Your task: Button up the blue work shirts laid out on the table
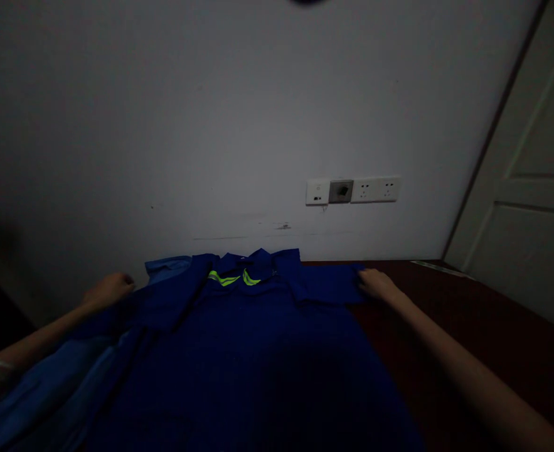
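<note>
A dark blue shirt (239,326) with a collar and yellow-green strips across its upper front lies spread out, collar toward the wall. My right hand (376,284) is closed on the end of its right-hand sleeve, which stretches out sideways. On the other side, my left hand (108,290) has its fingers curled at the end of the left-hand sleeve; dim light and blur partly hide its grip. Lighter blue cloth (55,383) lies beneath that sleeve and under my left forearm, with more of it showing beside the shirt's shoulder.
The shirt rests on a dark reddish surface (408,307) that meets a pale wall (211,125). A row of sockets and switches (352,191) is set in the wall. At the right stands a panelled white door (535,169). The lower left is very dark.
</note>
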Available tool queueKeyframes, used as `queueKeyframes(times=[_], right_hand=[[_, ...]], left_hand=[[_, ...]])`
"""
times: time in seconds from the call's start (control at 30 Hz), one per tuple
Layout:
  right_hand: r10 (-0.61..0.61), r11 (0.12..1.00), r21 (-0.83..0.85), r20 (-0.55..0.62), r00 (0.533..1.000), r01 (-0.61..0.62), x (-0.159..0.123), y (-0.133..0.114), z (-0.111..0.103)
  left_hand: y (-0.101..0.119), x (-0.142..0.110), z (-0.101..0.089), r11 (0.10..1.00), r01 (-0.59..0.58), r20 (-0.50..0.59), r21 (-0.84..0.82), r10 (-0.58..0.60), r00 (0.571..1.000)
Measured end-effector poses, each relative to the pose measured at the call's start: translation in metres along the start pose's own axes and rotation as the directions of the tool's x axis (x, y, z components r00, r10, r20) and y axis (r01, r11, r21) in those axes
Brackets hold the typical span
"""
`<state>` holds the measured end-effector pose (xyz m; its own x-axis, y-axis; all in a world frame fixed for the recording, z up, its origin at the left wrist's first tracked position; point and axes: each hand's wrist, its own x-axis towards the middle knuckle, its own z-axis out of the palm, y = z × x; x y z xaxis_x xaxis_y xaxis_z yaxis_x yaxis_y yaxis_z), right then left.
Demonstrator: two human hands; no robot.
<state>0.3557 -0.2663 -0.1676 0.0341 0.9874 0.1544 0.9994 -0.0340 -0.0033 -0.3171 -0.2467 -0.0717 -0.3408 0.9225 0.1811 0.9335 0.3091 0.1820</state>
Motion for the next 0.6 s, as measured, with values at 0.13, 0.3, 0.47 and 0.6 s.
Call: queueKeyframes(times=[0.13, 0.3, 0.47, 0.6], right_hand=[[-0.028, 1.000, 0.014, 0.046, 0.999, 0.028, -0.019, 0.025, 0.021], [-0.022, 0.952, 0.300, -0.122, 0.992, 0.058, -0.019, 0.053, 0.041], [0.364, 0.562, 0.819, -0.121, 0.924, -0.114, -0.010, 0.073, 0.045], [0.480, 0.106, 0.978, 0.109, 0.871, -0.181, -0.012, 0.076, 0.044]], left_hand=[[0.023, -0.026, 0.024, 0.979, -0.129, 0.202, 0.160, 0.095, 0.975], [0.037, -0.046, 0.035, 0.949, -0.222, 0.227, 0.224, 0.171, 0.959], [0.035, -0.048, 0.042, 0.922, -0.291, 0.253, 0.257, 0.226, 0.941], [0.031, -0.047, 0.050, 0.909, -0.327, 0.316, 0.256, 0.241, 0.918]])
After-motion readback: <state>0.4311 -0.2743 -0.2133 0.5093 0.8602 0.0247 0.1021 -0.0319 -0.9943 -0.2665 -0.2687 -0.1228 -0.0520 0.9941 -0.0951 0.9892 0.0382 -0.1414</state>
